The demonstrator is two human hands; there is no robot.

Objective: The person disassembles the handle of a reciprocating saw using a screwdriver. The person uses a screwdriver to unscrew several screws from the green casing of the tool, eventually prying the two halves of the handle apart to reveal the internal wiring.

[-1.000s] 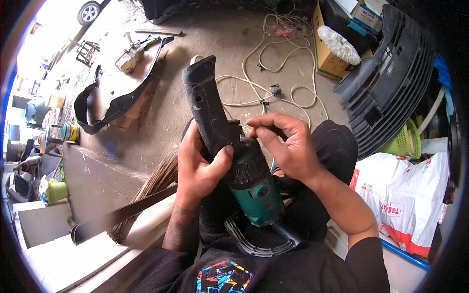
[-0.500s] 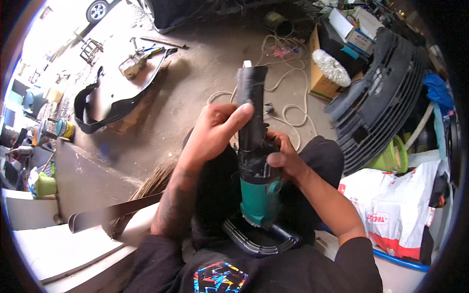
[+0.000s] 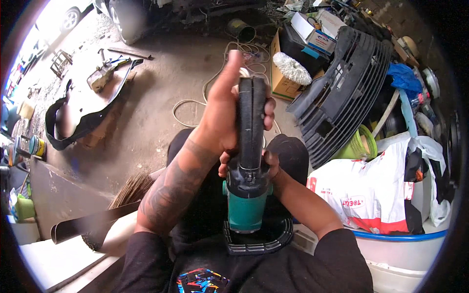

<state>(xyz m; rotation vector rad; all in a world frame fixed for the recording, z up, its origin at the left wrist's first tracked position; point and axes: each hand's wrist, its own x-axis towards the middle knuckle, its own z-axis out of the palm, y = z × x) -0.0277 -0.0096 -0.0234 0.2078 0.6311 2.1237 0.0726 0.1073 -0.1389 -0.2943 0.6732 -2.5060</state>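
A green and black power polisher [image 3: 245, 212] stands upright in front of my chest, its long black handle pointing away from me. At its near end, a black loop-shaped grip [image 3: 259, 247] rests close to my shirt. My left hand [image 3: 218, 117] is wrapped around the rear handle, thumb stretched up along the side and fingertips showing on the far right side. Lower down, my right hand [image 3: 272, 165] clasps the black middle of the body from beneath, with fingertips peeking out on the left. Part of the right palm is hidden behind the tool.
A pale cord [image 3: 184, 101] curls over the floor. To the right are a black slatted grille [image 3: 344, 97], a fluffy white pad [image 3: 291, 68] on a cardboard box [image 3: 282, 89], a green basket [image 3: 360, 145] and a white bag [image 3: 359, 195]. A black curved trim piece [image 3: 58, 139] lies left.
My left hand has gone from resting its thumb across the handle to gripping around it, thumb up. The polisher has turned about its length, and my view has shifted rightward.
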